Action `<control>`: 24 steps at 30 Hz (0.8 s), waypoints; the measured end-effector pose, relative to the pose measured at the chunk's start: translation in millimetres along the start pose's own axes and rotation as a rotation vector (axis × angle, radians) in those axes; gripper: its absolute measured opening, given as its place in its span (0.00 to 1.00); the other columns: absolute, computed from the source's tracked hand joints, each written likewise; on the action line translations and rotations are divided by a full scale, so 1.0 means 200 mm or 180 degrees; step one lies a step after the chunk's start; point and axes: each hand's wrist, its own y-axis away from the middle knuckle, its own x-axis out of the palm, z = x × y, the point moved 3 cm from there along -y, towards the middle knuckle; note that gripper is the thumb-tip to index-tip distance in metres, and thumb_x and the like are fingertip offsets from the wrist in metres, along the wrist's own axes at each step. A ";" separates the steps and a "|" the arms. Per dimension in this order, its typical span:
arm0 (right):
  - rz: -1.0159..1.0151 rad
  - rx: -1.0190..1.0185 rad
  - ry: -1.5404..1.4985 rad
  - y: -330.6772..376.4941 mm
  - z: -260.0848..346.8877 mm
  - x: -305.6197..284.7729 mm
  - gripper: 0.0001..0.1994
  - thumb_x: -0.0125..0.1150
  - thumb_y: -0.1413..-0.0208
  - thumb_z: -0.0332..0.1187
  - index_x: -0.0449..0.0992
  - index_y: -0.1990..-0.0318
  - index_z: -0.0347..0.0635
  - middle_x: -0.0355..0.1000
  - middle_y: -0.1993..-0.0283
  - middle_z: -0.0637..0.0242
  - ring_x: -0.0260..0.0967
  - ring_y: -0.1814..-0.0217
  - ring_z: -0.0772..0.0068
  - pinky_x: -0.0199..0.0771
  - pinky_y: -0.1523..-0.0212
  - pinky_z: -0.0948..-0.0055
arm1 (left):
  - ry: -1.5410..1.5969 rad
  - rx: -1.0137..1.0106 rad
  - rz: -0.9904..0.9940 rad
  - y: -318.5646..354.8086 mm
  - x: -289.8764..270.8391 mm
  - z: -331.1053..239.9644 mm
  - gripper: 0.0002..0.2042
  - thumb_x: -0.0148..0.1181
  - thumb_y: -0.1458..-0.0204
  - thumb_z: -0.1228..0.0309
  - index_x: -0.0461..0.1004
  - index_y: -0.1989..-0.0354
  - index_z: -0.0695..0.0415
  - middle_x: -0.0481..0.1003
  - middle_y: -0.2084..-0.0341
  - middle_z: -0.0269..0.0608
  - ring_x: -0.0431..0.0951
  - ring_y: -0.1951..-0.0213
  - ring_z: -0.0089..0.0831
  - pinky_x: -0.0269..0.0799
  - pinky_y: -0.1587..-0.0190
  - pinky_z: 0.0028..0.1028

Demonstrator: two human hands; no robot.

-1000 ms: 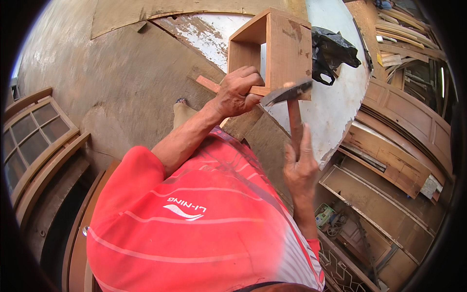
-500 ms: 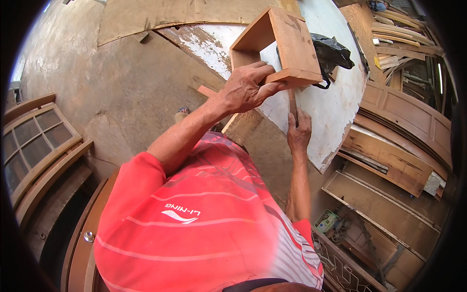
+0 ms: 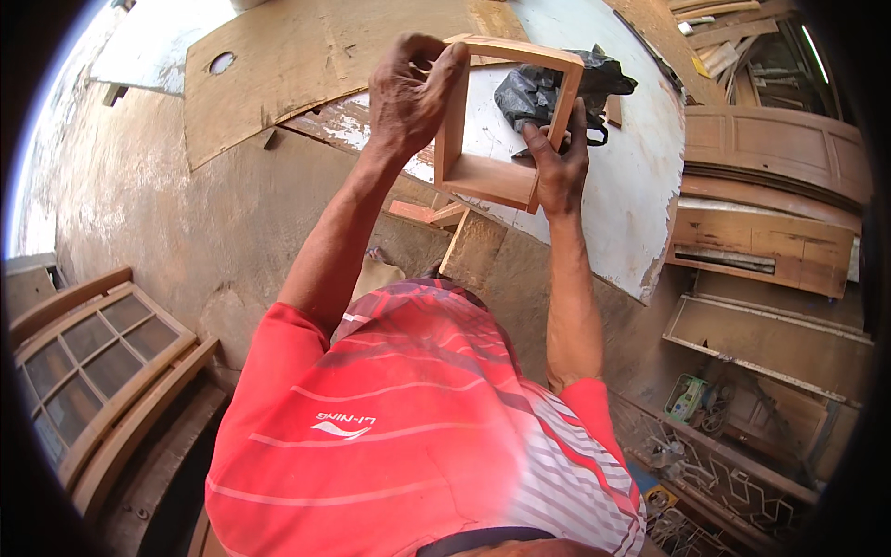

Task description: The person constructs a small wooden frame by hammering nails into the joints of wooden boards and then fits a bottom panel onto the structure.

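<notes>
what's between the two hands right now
The open wooden box frame: the left hand grips its left side, the right hand its right lower corner. Nothing else lies between them, as the head view shows.

A wooden frame [image 3: 506, 116] sits between left hand [image 3: 413, 88] and right hand [image 3: 557, 167], a bag [image 3: 543, 88] behind it.

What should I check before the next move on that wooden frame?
1. Left hand grips frame at its left side: ok.
2. Right hand grips the right side: ok.
3. Frame lifted off the white board: ok.
4. Joints tight: cannot tell.
5. Hammer at hand: not ok, none in view.
6. Black bag lies behind the frame; touching: cannot tell.
</notes>
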 end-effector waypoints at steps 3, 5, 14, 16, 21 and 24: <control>0.0215 0.0294 0.0203 0.05 0.05 -0.02 0.50 0.74 0.46 0.45 0.52 0.25 0.25 0.72 0.39 0.48 0.73 0.41 0.63 0.73 0.40 0.67 | -0.0676 0.0119 0.0133 0.05 0.02 0.08 0.36 0.67 0.41 0.46 0.67 0.32 0.59 0.76 0.50 0.55 0.78 0.46 0.39 0.77 0.45 0.39; 0.0323 0.0221 0.0458 0.09 0.05 -0.06 0.49 0.73 0.45 0.49 0.55 0.25 0.25 0.72 0.40 0.48 0.72 0.39 0.63 0.72 0.39 0.68 | -0.0669 -0.0038 0.0574 0.09 0.05 0.14 0.37 0.67 0.42 0.50 0.63 0.29 0.58 0.72 0.43 0.58 0.74 0.41 0.42 0.75 0.42 0.42; 0.0651 0.0386 0.0857 0.27 0.07 -0.19 0.51 0.75 0.47 0.49 0.55 0.26 0.22 0.68 0.33 0.41 0.66 0.29 0.53 0.64 0.30 0.62 | -0.0561 -0.0772 0.1190 0.33 0.03 0.23 0.27 0.55 0.36 0.68 0.64 0.28 0.52 0.78 0.46 0.52 0.82 0.51 0.39 0.79 0.46 0.38; 0.0650 0.0117 0.0956 0.35 0.04 -0.21 0.49 0.73 0.48 0.44 0.53 0.25 0.25 0.66 0.31 0.40 0.64 0.28 0.50 0.64 0.29 0.58 | -0.0601 -0.0953 0.1403 0.40 0.03 0.21 0.26 0.52 0.36 0.69 0.65 0.28 0.50 0.80 0.50 0.50 0.82 0.54 0.33 0.79 0.48 0.35; 0.0544 -0.0351 0.1153 0.49 -0.01 -0.28 0.49 0.71 0.52 0.36 0.52 0.23 0.32 0.64 0.31 0.42 0.66 0.31 0.45 0.65 0.30 0.52 | -0.0514 -0.0918 0.1410 0.53 -0.01 0.10 0.26 0.47 0.36 0.78 0.69 0.29 0.47 0.83 0.56 0.44 0.82 0.57 0.26 0.79 0.50 0.29; 0.0409 -0.0652 0.0838 0.55 0.18 -0.28 0.49 0.70 0.53 0.31 0.53 0.22 0.40 0.66 0.37 0.46 0.69 0.38 0.46 0.69 0.34 0.51 | 0.0165 -0.0392 0.1098 0.59 -0.07 0.00 0.26 0.46 0.36 0.83 0.69 0.30 0.51 0.80 0.44 0.45 0.81 0.49 0.26 0.80 0.46 0.28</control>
